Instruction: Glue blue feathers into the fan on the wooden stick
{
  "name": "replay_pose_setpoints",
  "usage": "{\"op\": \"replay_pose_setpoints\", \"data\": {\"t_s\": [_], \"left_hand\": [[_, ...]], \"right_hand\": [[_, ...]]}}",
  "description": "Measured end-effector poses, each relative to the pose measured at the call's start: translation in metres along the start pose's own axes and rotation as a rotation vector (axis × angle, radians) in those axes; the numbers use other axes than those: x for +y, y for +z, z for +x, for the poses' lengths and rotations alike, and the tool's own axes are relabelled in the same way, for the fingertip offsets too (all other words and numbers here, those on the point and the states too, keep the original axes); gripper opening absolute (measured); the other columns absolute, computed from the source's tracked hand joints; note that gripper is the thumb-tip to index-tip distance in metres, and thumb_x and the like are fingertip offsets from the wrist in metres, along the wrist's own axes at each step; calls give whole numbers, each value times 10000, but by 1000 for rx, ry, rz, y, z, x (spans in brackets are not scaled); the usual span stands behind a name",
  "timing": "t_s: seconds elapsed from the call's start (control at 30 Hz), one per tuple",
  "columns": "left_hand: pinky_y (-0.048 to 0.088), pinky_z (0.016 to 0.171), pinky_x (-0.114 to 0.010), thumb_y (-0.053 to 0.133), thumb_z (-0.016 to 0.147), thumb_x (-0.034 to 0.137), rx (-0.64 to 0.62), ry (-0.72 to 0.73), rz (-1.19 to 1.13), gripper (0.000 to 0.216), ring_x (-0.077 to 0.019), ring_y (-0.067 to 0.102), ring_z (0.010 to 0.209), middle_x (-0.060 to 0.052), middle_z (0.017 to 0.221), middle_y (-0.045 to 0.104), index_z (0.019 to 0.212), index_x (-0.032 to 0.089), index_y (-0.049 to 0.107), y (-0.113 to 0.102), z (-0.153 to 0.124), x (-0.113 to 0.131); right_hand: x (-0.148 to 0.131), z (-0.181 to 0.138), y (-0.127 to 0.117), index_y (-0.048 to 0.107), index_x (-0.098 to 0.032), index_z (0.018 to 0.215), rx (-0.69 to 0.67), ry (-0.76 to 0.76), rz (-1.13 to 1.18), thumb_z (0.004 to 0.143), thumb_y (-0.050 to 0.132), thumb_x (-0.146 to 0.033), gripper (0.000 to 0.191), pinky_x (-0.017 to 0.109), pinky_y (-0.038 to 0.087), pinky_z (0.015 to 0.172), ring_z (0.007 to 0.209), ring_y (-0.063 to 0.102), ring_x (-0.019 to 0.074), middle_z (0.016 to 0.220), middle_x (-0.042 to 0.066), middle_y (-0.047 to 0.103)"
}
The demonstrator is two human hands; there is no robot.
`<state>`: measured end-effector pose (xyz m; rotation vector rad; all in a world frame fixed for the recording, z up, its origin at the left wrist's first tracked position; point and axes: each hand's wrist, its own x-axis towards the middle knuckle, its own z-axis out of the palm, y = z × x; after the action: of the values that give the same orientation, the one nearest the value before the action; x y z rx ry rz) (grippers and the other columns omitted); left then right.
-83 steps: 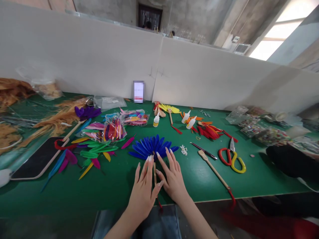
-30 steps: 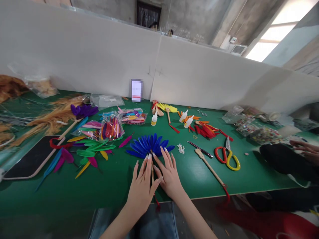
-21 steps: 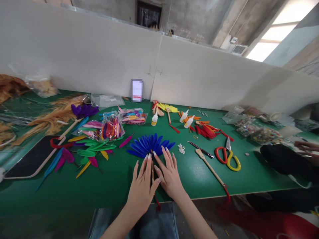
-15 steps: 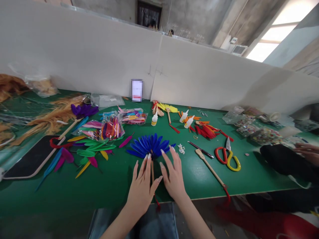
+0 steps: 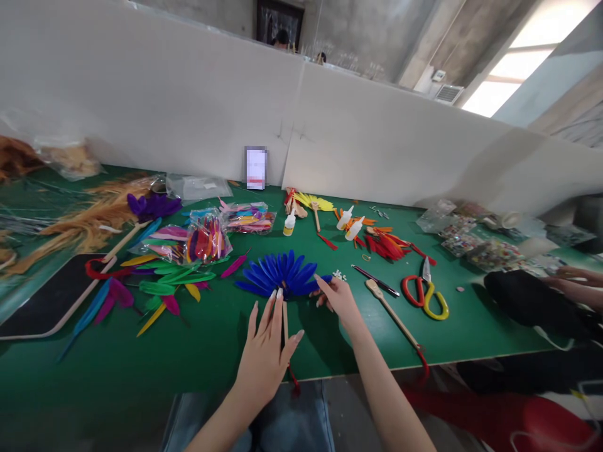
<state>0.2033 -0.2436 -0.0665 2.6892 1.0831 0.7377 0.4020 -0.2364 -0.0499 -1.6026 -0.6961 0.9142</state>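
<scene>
A fan of blue feathers [image 5: 282, 274] with a thin wooden handle [image 5: 285, 326] lies on the table in front of me. My left hand [image 5: 264, 342] rests flat over the handle, fingers stretched out, their tips at the base of the feathers. At the fan's right end my right hand [image 5: 338, 300] is closed, with curled fingers at the outermost blue feather; its thumb is mostly hidden. A red tassel [image 5: 294, 382] hangs from the handle's lower end. Small white beads [image 5: 339, 275] lie just beyond my right hand.
Scissors [image 5: 426, 292], a dark pen [image 5: 375, 280] and a wooden stick [image 5: 393, 314] lie to the right. Glue bottles [image 5: 289, 223] and a yellow feather fan [image 5: 315, 203] are behind. Loose colored feathers [image 5: 176, 280] lie left. Another person's hand [image 5: 581, 282] is at far right.
My right hand has moved slightly right, and its spread fingers have curled in at the fan's right end. My left hand stays on the handle.
</scene>
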Motion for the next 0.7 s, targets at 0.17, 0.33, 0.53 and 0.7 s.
{"op": "replay_pose_setpoints", "data": {"t_s": [0.17, 0.33, 0.53, 0.7], "left_hand": [[228, 1124, -505, 268, 986, 290, 15, -116, -182, 618, -231, 167, 1415, -124, 1510, 285, 1486, 170, -75, -6, -3, -2], [211, 1127, -522, 272, 980, 244, 41, -164, -248, 621, -228, 134, 1422, -114, 1521, 263, 1483, 197, -89, -6, -5, -4], [215, 1127, -514, 273, 984, 281, 7, -149, -190, 619, -229, 160, 1417, -117, 1510, 289, 1486, 185, -75, -3, -3, -4], [303, 1094, -463, 256, 987, 345, 0, -64, -99, 618, -236, 244, 1392, -132, 1496, 315, 1489, 179, -62, -2, -1, -4]], "right_hand": [[2, -4, 0, 599, -162, 654, -1, -10, 80, 629, 703, -567, 419, 162, 270, 255, 335, 515, 93, 530, 29, 661], [5, -1, 0, 577, -169, 615, 26, -18, 119, 593, 719, -593, 448, 189, 349, 275, 324, 510, 102, 492, 17, 638], [9, 1, 3, 569, -170, 645, 18, -31, 149, 619, 722, -559, 419, 222, 460, 372, 337, 522, 101, 490, -5, 630], [15, 0, 5, 562, -171, 631, 40, -12, 124, 608, 719, -575, 434, 203, 376, 289, 310, 524, 115, 491, 16, 648]]}}
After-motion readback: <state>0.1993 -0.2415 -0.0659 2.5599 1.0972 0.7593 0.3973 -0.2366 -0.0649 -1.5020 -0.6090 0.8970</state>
